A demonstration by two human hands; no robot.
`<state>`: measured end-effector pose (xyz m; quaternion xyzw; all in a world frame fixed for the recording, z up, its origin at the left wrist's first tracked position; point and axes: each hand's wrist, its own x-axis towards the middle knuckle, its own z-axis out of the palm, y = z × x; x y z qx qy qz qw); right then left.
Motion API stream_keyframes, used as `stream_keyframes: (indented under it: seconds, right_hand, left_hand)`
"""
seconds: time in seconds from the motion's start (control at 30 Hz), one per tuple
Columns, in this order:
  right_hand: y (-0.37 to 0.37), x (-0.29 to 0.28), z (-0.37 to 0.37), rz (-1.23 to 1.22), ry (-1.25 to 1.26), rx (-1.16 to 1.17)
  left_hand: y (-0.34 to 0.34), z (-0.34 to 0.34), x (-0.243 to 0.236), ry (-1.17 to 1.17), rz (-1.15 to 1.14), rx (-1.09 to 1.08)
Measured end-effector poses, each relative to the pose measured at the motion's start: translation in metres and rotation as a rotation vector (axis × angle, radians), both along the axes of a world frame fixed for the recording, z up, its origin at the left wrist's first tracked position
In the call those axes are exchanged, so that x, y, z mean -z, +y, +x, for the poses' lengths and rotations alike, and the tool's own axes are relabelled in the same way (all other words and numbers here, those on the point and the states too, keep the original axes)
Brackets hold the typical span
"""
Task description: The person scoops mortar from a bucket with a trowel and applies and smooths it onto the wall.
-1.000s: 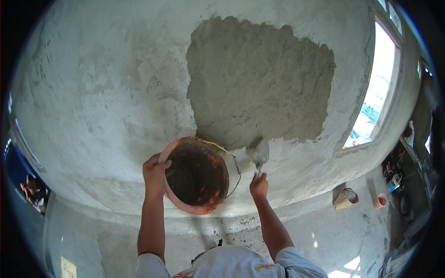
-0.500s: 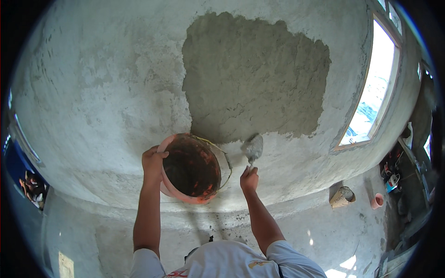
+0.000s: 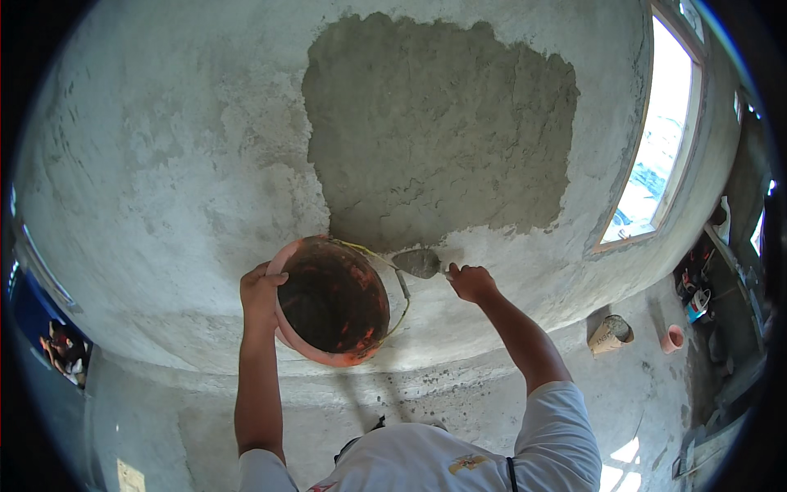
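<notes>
Orange plastic bucket (dark and mortar-smeared inside) is gripped at its rim by the left hand, while the trowel just right of the bucket is clenched by the right hand. Above the bucket, a darker wet plaster patch is spread on the grey wall, with a bright window well to its right.

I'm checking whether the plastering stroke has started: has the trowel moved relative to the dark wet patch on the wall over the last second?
Yes. The trowel in the right hand rose slightly, nearing the wet plaster patch's lower edge, blade turned flatter.
</notes>
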<state>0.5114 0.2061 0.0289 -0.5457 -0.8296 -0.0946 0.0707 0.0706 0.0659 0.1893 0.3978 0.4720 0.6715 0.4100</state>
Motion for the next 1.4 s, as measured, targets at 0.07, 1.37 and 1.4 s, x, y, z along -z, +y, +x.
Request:
stream_keyframes:
  seconds: [0.07, 1.37, 1.4]
  right_hand:
    - [-0.003, -0.017, 0.002, 0.132, 0.083, 0.017]
    - [0.008, -0.007, 0.026, 0.205, 0.355, 0.178]
    - [0.015, 0.003, 0.031, 0.219, 0.362, 0.192]
  left_hand:
    - [0.001, 0.003, 0.001, -0.021, -0.007, -0.015]
    - [-0.043, 0.084, 0.016, 0.154, -0.127, -0.057]
    - [-0.043, 0.086, 0.02, 0.133, -0.123, -0.048]
